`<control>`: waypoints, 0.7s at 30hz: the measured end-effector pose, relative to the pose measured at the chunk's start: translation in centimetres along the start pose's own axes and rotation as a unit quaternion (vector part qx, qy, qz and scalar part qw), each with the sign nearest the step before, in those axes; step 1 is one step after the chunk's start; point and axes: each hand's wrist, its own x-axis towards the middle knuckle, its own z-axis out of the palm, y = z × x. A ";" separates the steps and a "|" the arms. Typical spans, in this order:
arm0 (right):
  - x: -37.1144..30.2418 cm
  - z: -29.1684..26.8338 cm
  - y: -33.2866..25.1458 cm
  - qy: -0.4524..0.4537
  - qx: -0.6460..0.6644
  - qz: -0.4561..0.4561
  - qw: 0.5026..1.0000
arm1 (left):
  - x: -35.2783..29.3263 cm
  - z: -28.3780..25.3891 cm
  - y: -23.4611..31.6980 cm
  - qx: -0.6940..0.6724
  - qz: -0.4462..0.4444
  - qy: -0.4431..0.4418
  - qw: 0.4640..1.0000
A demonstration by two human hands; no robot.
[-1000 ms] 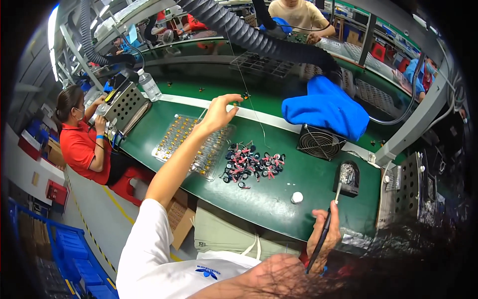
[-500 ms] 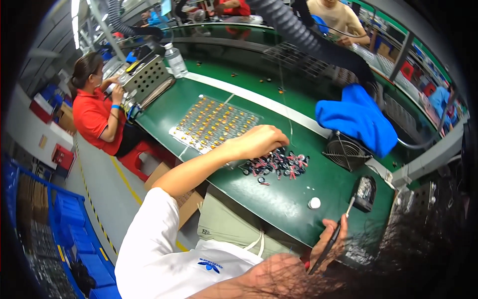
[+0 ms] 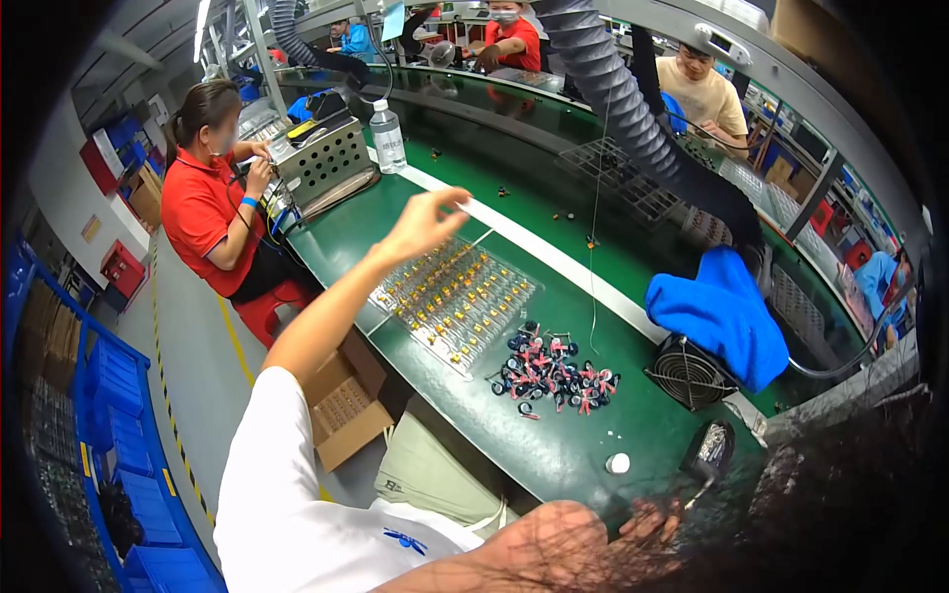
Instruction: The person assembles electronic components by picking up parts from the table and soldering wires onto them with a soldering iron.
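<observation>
Left hand (image 3: 425, 227) | upper centre, near clear tray (image 3: 484, 346), fingers bent, grip unclear || right hand (image 3: 647, 524) | lower right, gripping slim tool (image 3: 703, 489)

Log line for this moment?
left hand: raised near clear tray | right hand: partly hidden, near black box | parts pile: on green table

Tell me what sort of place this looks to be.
Probably a factory assembly line for small parts: a clear tray of small yellow-orange parts, a ribbed duct above a long green bench, and a co-worker in red seated farther along.
</observation>
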 end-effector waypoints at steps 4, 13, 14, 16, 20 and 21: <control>0.3 0.3 1.8 -0.014 0.022 0.043 0.999 | 2.9 -2.1 -10.6 0.109 -0.001 0.131 0.985; 2.9 2.9 5.7 -0.056 0.079 0.128 0.987 | 9.6 -4.7 -16.7 0.151 -0.076 0.239 0.956; 3.1 3.1 6.1 -0.060 0.084 0.141 0.985 | 10.1 -4.7 -16.6 0.163 -0.074 0.254 0.951; 3.1 3.4 7.0 -0.059 0.091 0.172 0.979 | 11.0 -4.5 -16.0 0.137 -0.095 0.264 0.950; 4.0 3.9 9.0 -0.073 0.109 0.220 0.967 | 12.3 -5.8 -18.6 0.180 -0.103 0.307 0.929; 4.3 4.2 9.6 -0.077 0.114 0.232 0.963 | 13.0 -6.2 -19.4 0.212 -0.103 0.321 0.917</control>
